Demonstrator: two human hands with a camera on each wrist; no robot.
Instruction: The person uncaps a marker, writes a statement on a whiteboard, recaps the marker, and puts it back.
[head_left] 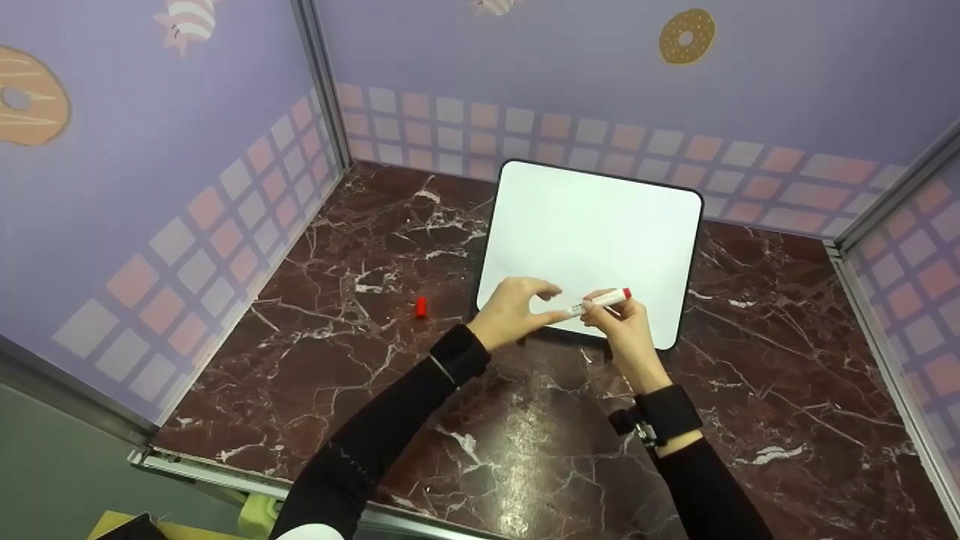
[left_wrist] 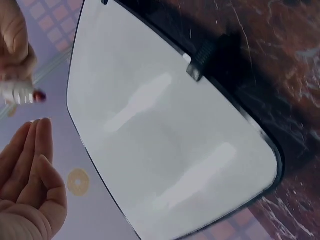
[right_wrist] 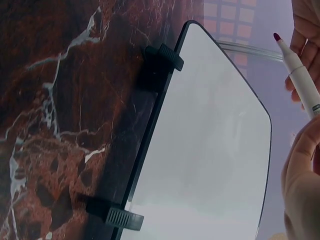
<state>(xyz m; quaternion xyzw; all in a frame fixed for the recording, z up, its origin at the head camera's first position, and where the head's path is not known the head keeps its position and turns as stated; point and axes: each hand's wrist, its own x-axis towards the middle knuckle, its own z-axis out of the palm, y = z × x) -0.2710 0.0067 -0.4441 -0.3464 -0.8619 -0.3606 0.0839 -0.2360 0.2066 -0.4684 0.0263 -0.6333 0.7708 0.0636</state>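
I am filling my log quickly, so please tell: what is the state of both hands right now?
Left hand: open, holding nothing.
Right hand: closed, holding the uncapped white marker.

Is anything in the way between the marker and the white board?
Nothing visible stands between the uncapped marker and the whiteboard. The red cap lies off to the whiteboard's left, and the left hand is beside the tip, apparently not blocking it.
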